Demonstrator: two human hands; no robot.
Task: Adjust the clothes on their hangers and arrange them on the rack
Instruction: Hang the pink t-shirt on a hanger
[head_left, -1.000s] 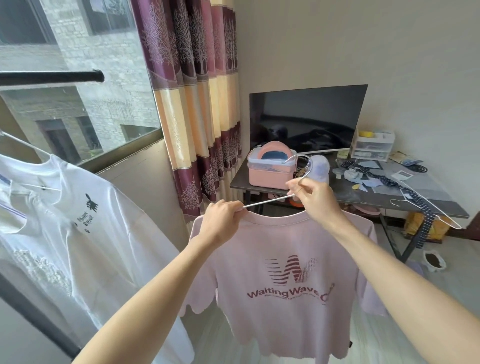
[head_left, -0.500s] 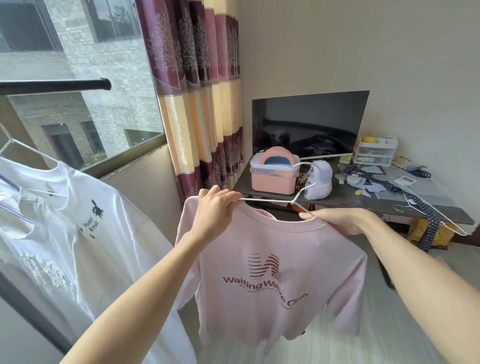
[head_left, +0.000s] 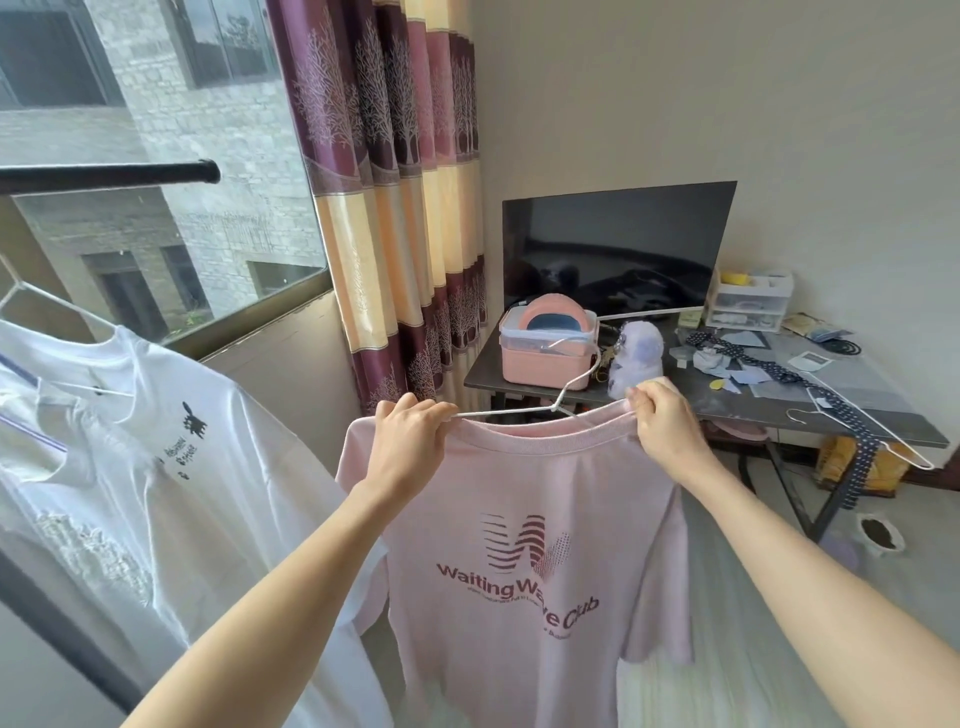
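Pink T-shirt (head_left: 524, 519) hangs in front of the person, its printed side facing the camera, carried on a thin white wire hanger (head_left: 511, 411). The left hand (head_left: 410, 441) has its grip clamped on the shirt's shoulder together with the hanger's wire arm, fingers curled over the top edge. The right hand (head_left: 662, 421) has its grip pinched on the collar rim at the other side of the neck opening. Between the two grips the wire runs bare above the collar, and the hanger's hook rises just above and behind that gap, tilted away toward the tabletop (head_left: 857, 410). Below both grips the shirt drops freely, one sleeve hanging under each wrist.

Well out to the left of the left grip, a white T-shirt (head_left: 171, 467) with a small black print hangs on its own white hanger, with more white clothing beside it at the frame edge. Above that, up and left of the grips, the black rack bar (head_left: 109, 176) ends in front of the window.

Beyond the grips the tabletop carries a pink box (head_left: 545, 353), a fluffy pale toy (head_left: 641, 353) just behind the right grip, a dark monitor (head_left: 618, 249), small clear drawers (head_left: 748, 304), and a dotted dark strap (head_left: 779, 376) lying by a spare white hanger (head_left: 862, 431). A purple and yellow curtain (head_left: 400, 208) hangs above the left grip.
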